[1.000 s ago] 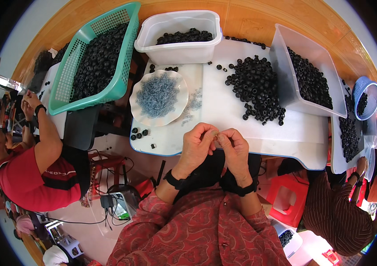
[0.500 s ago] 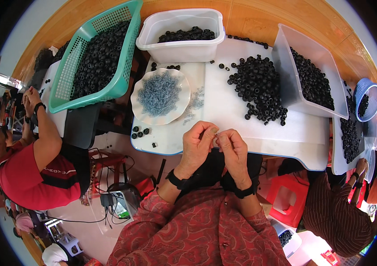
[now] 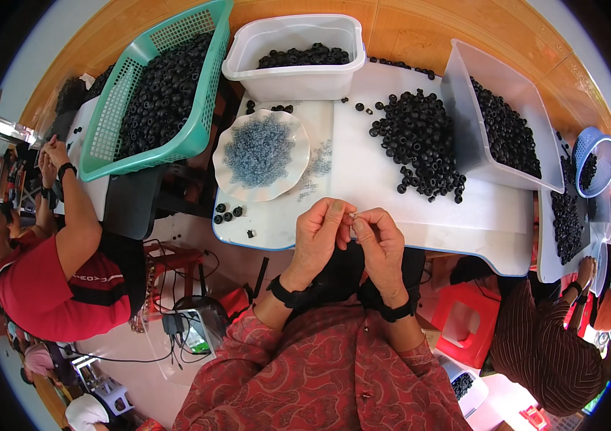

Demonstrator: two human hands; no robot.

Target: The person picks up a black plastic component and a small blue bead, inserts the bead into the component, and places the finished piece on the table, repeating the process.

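Observation:
My left hand [image 3: 320, 231] and my right hand [image 3: 380, 243] meet over the table's front edge, thumbs and forefingers pinched together. Something tiny and pale shows between the fingertips, too small to name. Behind my left hand lies a white wavy-rimmed plate [image 3: 230, 179] heaped with small translucent blue-grey pieces [image 3: 259, 151]. More such pieces [image 3: 315, 172] are scattered beside it on the table. Farther right a pile of round black parts with holes [image 3: 418, 140] rests on the white surface. A few loose black parts [image 3: 228, 215] sit near the table's left front corner.
A green basket [image 3: 201, 136] of black parts stands at left, with a white tub [image 3: 298, 85] behind the plate. On the right is a translucent bin [image 3: 467, 140]. Co-workers sit at left [image 3: 61, 280] and right [image 3: 546, 337]; a red stool [image 3: 467, 323] stands close by.
My fingertips have shifted slightly against each other, and the tiny pale thing between them shows more. Both hands stay in nearly the same place.

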